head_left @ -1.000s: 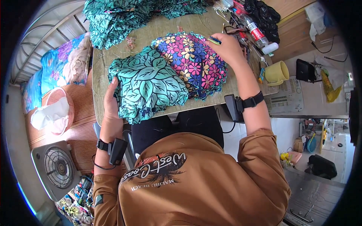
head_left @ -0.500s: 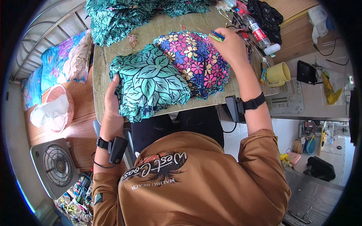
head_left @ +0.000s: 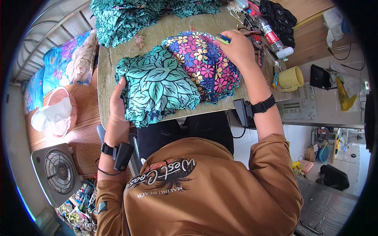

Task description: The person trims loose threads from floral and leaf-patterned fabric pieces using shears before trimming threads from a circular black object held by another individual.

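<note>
My left hand [head_left: 117, 100] is closed on the left edge of a green leaf-print fabric piece [head_left: 157, 82], thumb on top and the other fingers hidden beneath. That fabric overlaps a floral fabric piece [head_left: 202, 59] in pink, blue and cream, both with frayed edges. At the floral piece's upper right, my right hand [head_left: 240, 49] is closed around a small blue-and-green tool [head_left: 223, 39] that looks like thread snips. Most of the tool is covered by my fingers, and its blades cannot be made out.
More green leaf-print fabric [head_left: 122, 19] is heaped along the table's far side. Thread scraps [head_left: 139, 41] lie on the wooden table [head_left: 108, 78]. At the right are a bottle [head_left: 269, 34], a black plastic bag [head_left: 277, 15] and a yellow cup [head_left: 290, 78]. A fan [head_left: 59, 171] stands at lower left.
My right hand has shifted slightly left and down with the tool, which now shows less between the fingers. The left hand and both fabrics look almost the same.
</note>
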A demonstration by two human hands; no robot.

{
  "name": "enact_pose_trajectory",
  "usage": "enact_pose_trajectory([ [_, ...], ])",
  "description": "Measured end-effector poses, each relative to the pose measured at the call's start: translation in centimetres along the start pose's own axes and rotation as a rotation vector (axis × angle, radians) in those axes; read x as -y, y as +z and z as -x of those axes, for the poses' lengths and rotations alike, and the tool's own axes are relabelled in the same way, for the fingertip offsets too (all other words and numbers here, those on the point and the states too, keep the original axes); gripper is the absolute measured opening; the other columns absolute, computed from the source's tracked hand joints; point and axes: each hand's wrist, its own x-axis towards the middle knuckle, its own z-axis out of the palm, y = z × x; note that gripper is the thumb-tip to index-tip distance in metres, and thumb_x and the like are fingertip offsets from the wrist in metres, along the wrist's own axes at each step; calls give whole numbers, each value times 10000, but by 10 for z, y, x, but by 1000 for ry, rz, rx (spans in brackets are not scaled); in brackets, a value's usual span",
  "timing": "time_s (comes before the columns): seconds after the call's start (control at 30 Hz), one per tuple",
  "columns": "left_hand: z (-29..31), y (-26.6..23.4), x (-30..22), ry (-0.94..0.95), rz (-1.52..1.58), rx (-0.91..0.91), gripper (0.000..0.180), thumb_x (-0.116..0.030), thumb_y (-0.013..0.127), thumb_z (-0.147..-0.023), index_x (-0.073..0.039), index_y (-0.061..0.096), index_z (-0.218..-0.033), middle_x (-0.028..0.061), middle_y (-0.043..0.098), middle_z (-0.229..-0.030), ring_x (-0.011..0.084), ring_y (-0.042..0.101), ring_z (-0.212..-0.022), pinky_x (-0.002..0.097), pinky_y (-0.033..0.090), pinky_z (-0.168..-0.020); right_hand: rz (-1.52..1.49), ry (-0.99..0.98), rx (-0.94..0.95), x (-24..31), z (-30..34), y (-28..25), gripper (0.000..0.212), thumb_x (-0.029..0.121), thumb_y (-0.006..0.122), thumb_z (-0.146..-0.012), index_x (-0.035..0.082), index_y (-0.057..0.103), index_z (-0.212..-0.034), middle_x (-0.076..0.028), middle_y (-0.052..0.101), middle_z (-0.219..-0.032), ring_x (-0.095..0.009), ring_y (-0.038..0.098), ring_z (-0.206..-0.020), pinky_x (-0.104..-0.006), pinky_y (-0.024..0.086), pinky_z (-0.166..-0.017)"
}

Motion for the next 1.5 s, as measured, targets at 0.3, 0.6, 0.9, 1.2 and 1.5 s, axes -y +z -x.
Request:
enact_pose_trajectory([
  [0.3, 1, 5, 0, 6, 11, 40, 411, -261, 478, -897, 16, 468, -1201, 141, 567, -1133, 247, 583, -991, 359, 462, -884, -217, -2, -13, 44, 10, -26, 316, 327, 657, -768, 62, 633, -939, -105, 649, -780, -270, 630, -731, -329, 476, -653],
  [0.6, -1, -4, 0, 11, -22, 33, 456, -268, 500, -877, 24, 441, -1222, 166, 546, -1162, 269, 560, -1037, 374, 441, -915, -332, -104, -68, 46, -2, -20, 298, 284, 674, -776, 25, 637, -918, -88, 648, -739, -142, 600, -660, -274, 460, -620],
  [0.9, -1, -2, 0, 0, -7, 13, 441, -265, 492, -885, 19, 445, -1219, 162, 547, -1162, 269, 570, -1018, 373, 451, -901, -389, 60, 83, 39, 0, -25, 316, 290, 669, -786, 8, 633, -924, -65, 651, -736, -120, 591, -585, -263, 456, -538],
  [1.2, -4, -19, -1, 55, -107, 24, 445, -271, 477, -890, 17, 442, -1228, 158, 546, -1162, 262, 563, -1030, 375, 441, -914, -575, -534, 286, 165, 53, -6, 255, 286, 688, -761, 86, 628, -908, -42, 621, -679, -172, 617, -600, -333, 469, -531],
  [1.5, -2, -1, 2, -2, -42, 65, 445, -295, 494, -889, 3, 458, -1217, 134, 553, -1157, 251, 565, -1020, 372, 440, -913, -636, -322, 69, 84, 51, -9, 348, 304, 729, -725, 88, 632, -981, -60, 667, -887, -151, 631, -809, -281, 481, -712],
])
